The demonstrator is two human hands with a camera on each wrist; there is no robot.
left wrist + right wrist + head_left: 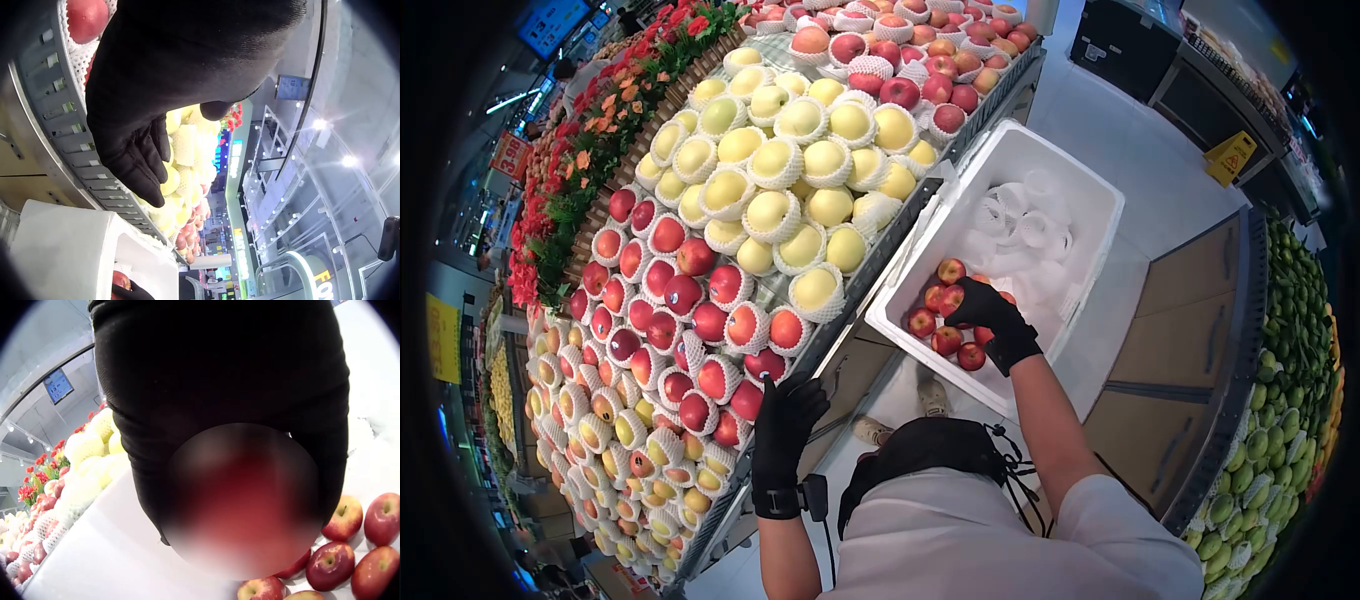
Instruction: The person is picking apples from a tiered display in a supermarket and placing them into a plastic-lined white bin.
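The right hand, in a black glove, is down in the white foam box, fingers curled round a red apple; the wrist view shows it close and blurred against the palm. The left hand, also gloved, rests with straight fingers against the edge of the display and holds nothing.

More apples lie loose in the near corner of the box, beside a heap of white foam nets. An apple is firm, round and smooth-skinned, likely a bit slick in a fabric glove and easily bruised, so a full-palm cupping hold around its widest part suits it better than a fingertip pinch.

On the display, red apples and pale yellow pears sit in netted foam sleeves, stacked in rows. Green fruit fills the stand to the right.
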